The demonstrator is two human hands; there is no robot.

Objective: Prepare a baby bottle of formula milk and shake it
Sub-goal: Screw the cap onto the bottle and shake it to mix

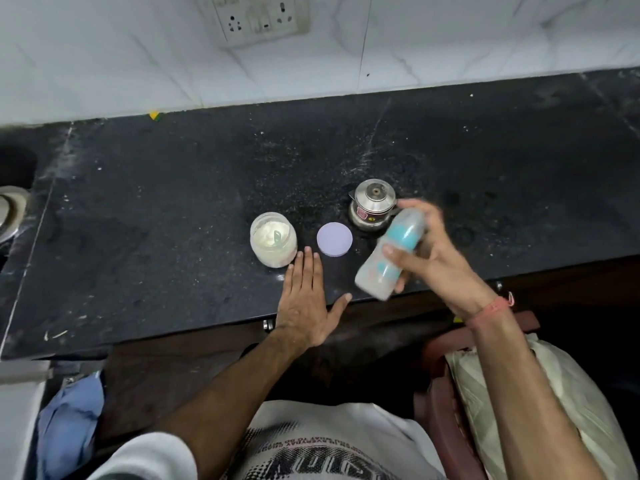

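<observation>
My right hand (438, 258) grips a baby bottle (388, 258) with a blue pattern, tilted above the front edge of the black counter (173, 220); the bottle is motion-blurred and looks milky inside. My left hand (304, 299) lies flat on the counter, palm down, fingers apart, holding nothing. Just beyond its fingertips stands an open jar of white formula powder (273, 239) with a scoop in it. The jar's lilac lid (334, 239) lies flat to the right of the jar.
A small steel vessel with a lid (372, 206) stands behind the bottle. A sink (14, 202) lies at the far left. A white tiled wall with a socket panel (259, 15) rises behind the counter. A chair with a cloth (485, 393) is at lower right.
</observation>
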